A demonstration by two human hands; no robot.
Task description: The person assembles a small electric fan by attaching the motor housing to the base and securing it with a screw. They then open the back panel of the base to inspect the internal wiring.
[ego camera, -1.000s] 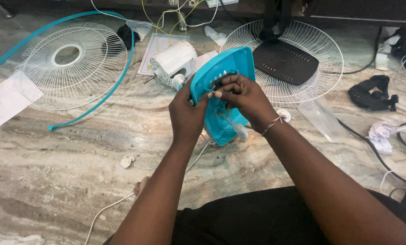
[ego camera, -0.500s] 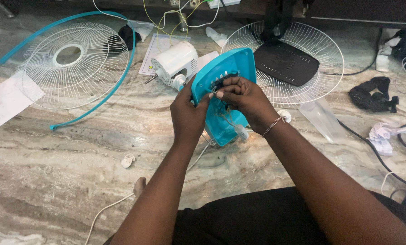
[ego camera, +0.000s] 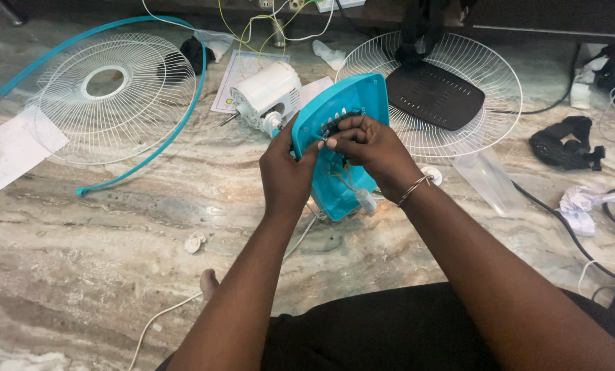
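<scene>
Teal fan housing (ego camera: 349, 110): unmoved since a second before; your left hand (ego camera: 287, 172) gripped its edge, your right hand (ego camera: 366, 148) pinched its inner wiring (ego camera: 338, 124)

We see the left hand (ego camera: 287, 172) holding the edge of a turquoise fan housing (ego camera: 342, 137), which stands tilted on the marble floor (ego camera: 81, 275), while the right hand (ego camera: 366, 148) pinches small wires inside it. A white motor (ego camera: 266, 89) lies just behind the housing. One white wire guard (ego camera: 112, 96) lies at the left, and another (ego camera: 452, 89) at the right carries a black base (ego camera: 431, 93).
</scene>
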